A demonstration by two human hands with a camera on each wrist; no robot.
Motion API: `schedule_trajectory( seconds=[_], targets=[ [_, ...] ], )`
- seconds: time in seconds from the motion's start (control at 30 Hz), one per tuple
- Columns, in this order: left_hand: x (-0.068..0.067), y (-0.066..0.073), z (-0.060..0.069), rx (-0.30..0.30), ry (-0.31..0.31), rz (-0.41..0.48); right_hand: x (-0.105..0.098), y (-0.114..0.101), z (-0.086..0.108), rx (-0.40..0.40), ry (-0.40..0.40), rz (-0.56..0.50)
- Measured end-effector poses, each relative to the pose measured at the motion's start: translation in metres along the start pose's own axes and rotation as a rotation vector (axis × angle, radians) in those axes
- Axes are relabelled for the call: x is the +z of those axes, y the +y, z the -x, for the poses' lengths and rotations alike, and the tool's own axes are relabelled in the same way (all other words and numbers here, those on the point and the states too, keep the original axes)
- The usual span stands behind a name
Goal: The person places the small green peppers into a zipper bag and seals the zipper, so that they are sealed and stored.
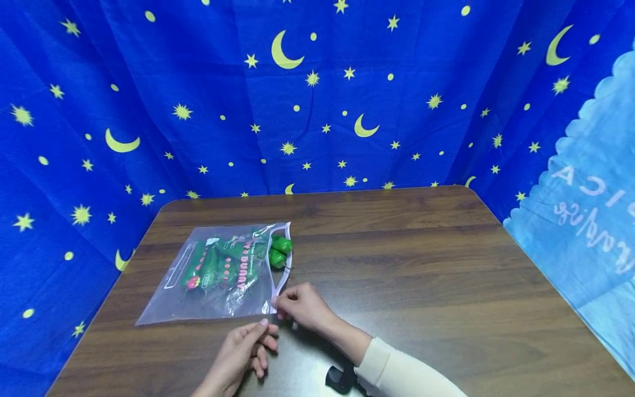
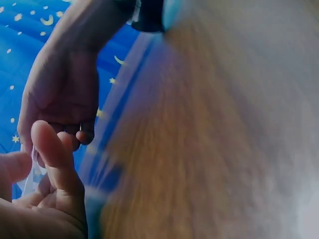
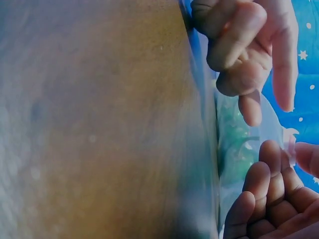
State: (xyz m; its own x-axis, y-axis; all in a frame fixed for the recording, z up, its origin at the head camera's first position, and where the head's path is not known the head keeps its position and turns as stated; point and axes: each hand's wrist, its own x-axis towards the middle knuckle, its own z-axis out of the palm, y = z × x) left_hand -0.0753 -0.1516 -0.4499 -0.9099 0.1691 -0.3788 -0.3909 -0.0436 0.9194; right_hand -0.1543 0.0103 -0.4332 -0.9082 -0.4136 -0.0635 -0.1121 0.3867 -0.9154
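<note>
A clear zip bag [image 1: 171, 298] with pink and white print lies on the table. Green peppers [image 1: 279, 255] show in its gaping mouth at the right end, and more green produce is blurred behind the plastic. My right hand [image 1: 307, 309] pinches the near corner of the white zip edge [image 1: 275, 292]; in the right wrist view a small pink piece [image 3: 289, 147] sits by its thumb and fingertips. My left hand [image 1: 243, 350] is just in front of that corner, thumb extended and fingers loosely bent, apparently gripping nothing.
The brown wood-grain table [image 1: 397, 248] extends right of the bag. Blue cloth [image 1: 327, 82] with moons and stars hangs behind and at the sides. A light blue lettered cloth [image 1: 590, 182] hangs at the right. A black wrist mount [image 1: 339, 380] is near the cream sleeve [image 1: 397, 369].
</note>
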Motion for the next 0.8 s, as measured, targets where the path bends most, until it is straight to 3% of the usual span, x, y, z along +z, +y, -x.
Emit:
schedule_trajectory(
  seconds=[0.2,0.43,0.57,0.8],
  targets=[
    [0.000,0.001,-0.003,-0.044,-0.015,0.143,0.001,0.000,0.000,0.000,0.003,-0.012],
    [0.003,0.001,-0.006,-0.034,0.019,0.205,-0.007,0.004,-0.006,-0.016,0.039,-0.027],
    [0.003,0.001,-0.005,-0.020,0.033,0.214,-0.019,0.006,-0.013,-0.023,0.091,0.019],
    [0.004,0.002,-0.003,0.004,0.035,0.216,-0.039,0.010,-0.030,-0.066,0.251,0.164]
  ],
)
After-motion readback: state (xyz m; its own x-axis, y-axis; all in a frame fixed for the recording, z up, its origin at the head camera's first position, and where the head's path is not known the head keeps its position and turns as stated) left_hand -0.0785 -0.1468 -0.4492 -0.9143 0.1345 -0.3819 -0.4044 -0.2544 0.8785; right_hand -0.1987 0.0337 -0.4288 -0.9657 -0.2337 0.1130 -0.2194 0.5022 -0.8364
